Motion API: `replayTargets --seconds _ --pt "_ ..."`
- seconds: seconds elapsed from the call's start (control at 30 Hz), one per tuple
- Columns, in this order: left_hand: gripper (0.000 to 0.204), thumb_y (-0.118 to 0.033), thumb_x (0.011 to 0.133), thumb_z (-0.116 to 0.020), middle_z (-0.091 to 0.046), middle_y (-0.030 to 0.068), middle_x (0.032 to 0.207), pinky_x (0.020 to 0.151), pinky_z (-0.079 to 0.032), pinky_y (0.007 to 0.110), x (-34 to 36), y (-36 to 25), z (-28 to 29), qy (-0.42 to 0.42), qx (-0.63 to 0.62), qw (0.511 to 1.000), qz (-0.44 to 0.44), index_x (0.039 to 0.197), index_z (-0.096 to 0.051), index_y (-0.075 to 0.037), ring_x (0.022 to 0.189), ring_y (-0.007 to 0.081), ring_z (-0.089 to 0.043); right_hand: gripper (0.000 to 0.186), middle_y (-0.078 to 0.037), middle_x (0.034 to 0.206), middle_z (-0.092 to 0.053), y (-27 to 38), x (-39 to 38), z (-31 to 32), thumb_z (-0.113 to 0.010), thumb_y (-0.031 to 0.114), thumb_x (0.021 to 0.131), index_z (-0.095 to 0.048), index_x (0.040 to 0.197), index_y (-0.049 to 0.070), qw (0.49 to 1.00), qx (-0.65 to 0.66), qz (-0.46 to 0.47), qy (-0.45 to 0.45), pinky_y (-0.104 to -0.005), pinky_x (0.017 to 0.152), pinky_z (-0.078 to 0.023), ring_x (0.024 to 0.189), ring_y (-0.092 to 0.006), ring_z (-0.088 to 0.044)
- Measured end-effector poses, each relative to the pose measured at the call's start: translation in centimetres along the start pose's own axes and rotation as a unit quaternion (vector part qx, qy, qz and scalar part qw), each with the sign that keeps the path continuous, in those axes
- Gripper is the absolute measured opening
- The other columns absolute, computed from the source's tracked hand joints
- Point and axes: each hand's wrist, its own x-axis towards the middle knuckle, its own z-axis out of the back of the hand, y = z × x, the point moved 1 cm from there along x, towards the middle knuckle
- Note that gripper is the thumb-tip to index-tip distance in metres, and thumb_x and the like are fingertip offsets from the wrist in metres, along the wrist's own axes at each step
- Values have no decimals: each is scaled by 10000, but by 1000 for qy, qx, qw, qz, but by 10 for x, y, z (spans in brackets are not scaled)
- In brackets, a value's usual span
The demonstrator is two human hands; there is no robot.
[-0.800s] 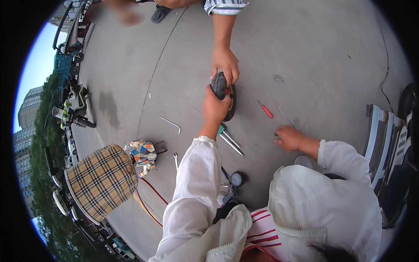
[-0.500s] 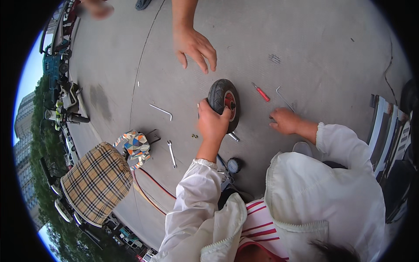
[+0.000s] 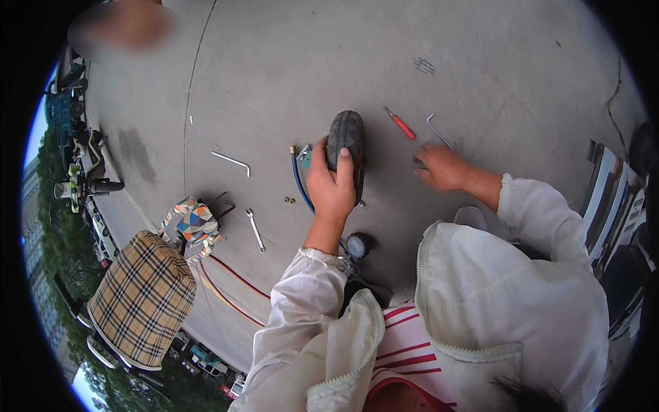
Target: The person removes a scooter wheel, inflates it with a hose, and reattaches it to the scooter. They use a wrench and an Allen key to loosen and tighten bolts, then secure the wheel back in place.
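Observation:
My left hand (image 3: 331,192) grips a small black tyre on a wheel (image 3: 346,130), its tread facing up. A blue hose (image 3: 300,180) runs beside it to a pressure gauge (image 3: 357,244) below. My right hand (image 3: 435,167) is low over the concrete, fingers curled on something small and dark that I cannot make out. Near that hand lie a red screwdriver (image 3: 399,123) and a hex key (image 3: 438,130). To the left are another hex key (image 3: 230,160), a spanner (image 3: 255,230) and brass fittings (image 3: 289,200).
A plaid-covered vehicle part (image 3: 141,299), a multicoloured bundle (image 3: 195,221) and red hoses (image 3: 240,278) are at the lower left. Scooters (image 3: 89,185) and vehicles line the left edge. A metal rack (image 3: 604,206) stands at right; a blurred person (image 3: 127,27) is at top left.
The other person's hand has let go of the wheel and left the view. The wheel in my left hand has turned tread-up, uncovering the blue hose. The whole view has shifted.

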Motion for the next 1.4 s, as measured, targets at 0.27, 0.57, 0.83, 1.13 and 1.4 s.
replayTargets --seconds 0.27,0.57,0.83,1.13,1.4 --pt "533 -446 896 -593 -669 229 939 770 -509 397 -12 1 -13 -36 62 997 -23 1171 -590 11 877 377 -655 328 -218 1021 -605 15 15 6 -621 249 873 -605 1063 -18 998 -24 -6 64 -456 861 -461 992 -383 -576" --pt "574 -281 792 -727 -654 179 1016 834 -516 312 18 19 87 245 -249 900 262 1162 -546 119 893 225 -648 346 -233 1048 -616 44 -8 8 -614 274 873 -615 1040 -29 998 -8 52 19 -455 865 -472 1009 -384 -586" --pt "650 -410 857 -683 -642 188 1103 817 -559 336 -73 80 236 134 -342 871 325 1237 -513 89 928 232 -667 336 -218 988 -655 113 34 1 -611 267 876 -635 1038 -26 984 -57 114 127 -445 831 -488 938 -378 -623" --pt "610 -359 853 -698 -636 173 1118 884 -514 338 -148 227 230 -28 -483 803 348 1220 -519 94 990 242 -637 611 -314 1199 -568 185 171 -177 -674 323 842 -507 1187 -153 987 101 -123 -15 -410 965 -451 1147 -398 -563" --pt "589 -364 883 -651 -640 157 1123 914 -492 337 -160 247 232 16 -473 793 384 1242 -511 81 989 228 -635 467 -150 955 -615 205 210 -216 -589 388 924 -529 1120 -32 909 366 -165 -110 -375 777 -497 896 -265 -621"
